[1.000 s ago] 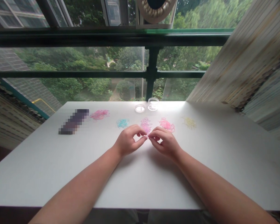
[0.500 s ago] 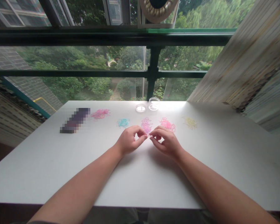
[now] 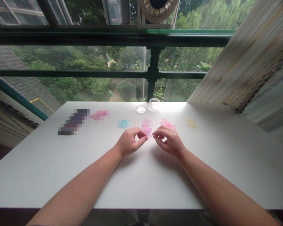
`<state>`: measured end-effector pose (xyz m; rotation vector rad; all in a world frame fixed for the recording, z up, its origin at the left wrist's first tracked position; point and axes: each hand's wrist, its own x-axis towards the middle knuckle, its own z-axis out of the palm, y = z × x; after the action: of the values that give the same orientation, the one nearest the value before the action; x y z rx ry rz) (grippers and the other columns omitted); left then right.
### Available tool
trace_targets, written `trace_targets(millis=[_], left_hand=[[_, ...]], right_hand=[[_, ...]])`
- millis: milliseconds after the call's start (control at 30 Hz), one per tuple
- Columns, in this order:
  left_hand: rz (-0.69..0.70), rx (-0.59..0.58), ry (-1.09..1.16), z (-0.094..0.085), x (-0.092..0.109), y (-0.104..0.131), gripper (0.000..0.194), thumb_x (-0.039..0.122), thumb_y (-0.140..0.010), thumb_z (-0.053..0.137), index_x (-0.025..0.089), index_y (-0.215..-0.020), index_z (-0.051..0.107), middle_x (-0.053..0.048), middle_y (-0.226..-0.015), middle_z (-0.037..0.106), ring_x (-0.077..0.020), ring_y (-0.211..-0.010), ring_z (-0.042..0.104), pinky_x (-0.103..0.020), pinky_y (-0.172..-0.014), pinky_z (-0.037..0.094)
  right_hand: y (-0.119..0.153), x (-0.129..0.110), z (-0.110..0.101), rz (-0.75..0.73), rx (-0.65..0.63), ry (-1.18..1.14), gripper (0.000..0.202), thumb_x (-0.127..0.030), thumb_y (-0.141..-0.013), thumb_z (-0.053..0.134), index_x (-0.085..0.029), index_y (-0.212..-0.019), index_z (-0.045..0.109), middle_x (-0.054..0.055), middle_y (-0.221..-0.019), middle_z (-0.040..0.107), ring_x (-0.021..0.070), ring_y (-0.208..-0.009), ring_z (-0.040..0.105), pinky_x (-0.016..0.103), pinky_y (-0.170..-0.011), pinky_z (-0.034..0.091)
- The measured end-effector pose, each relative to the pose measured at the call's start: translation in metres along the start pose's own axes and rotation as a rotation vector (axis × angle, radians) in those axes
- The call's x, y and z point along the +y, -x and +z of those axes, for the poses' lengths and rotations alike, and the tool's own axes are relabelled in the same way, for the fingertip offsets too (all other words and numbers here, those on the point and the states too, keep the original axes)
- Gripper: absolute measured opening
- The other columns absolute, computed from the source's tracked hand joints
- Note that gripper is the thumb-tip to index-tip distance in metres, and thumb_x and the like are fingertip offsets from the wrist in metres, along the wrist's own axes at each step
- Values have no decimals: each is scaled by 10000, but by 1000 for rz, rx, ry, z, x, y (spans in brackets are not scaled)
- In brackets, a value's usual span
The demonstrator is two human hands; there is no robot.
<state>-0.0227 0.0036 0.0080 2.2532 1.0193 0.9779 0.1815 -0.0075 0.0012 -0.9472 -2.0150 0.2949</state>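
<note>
Right now both your forearms reach in from the near edge of the desk (image 3: 122,191) and slant inward, so that your hands meet almost at the middle, fingertips facing each other. Your left hand (image 3: 130,142) is bent in at the wrist, back of the hand upward, thumb and index finger curved into a rounded loop that closes at the tips. Your right hand (image 3: 169,142) mirrors it, its thumb below and its index finger above, the other fingers curled in behind. The two sets of tips are just apart.

In that gap you have a small pink piece (image 3: 150,136), pinched at one end by your left hand and at the other by your right. Its long axis runs sideways from tip to tip, nearly parallel to the desk's near edge, with the right end tilted a little toward the window. Its exact shape is too small to make out.

Just beyond your fingertips lies the lilac pile (image 3: 146,125); the coral-pink pile (image 3: 167,123) is partly hidden by your right hand. The blue pile (image 3: 123,123) sits beyond your left hand, the yellow pile (image 3: 191,123) off to the right, and clear round containers (image 3: 141,109) stand near the far edge.
</note>
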Motion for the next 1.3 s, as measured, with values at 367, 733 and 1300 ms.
trace_targets(millis=[367, 733, 1300], left_hand=[[-39, -9, -52, -8, -7, 0, 126, 269, -816, 539, 181, -797, 627, -15, -754, 645, -127, -696, 560, -252, -658, 420], [-37, -22, -57, -10, -8, 0, 125, 274, -816, 540, 185, -792, 624, -5, -744, 634, -121, -700, 562, -252, -687, 432], [-108, 31, -139, -24, -21, 0, 150, 294, -803, 529, 193, -784, 638, -19, -745, 649, -137, -699, 574, -258, -665, 444]], right_hand=[[1, 63, -52, 339, -99, 443, 122, -144, -717, 568, -188, -715, 682, 12, -706, 596, 112, -579, 515, 231, -581, 388], [0, 61, -53, 409, -192, 448, 146, -106, -677, 577, -198, -698, 689, 16, -731, 616, 125, -627, 528, 229, -592, 382], [0, 53, -61, 312, -113, 396, 172, -200, -776, 517, -174, -753, 686, 34, -679, 622, 134, -579, 531, 242, -575, 404]])
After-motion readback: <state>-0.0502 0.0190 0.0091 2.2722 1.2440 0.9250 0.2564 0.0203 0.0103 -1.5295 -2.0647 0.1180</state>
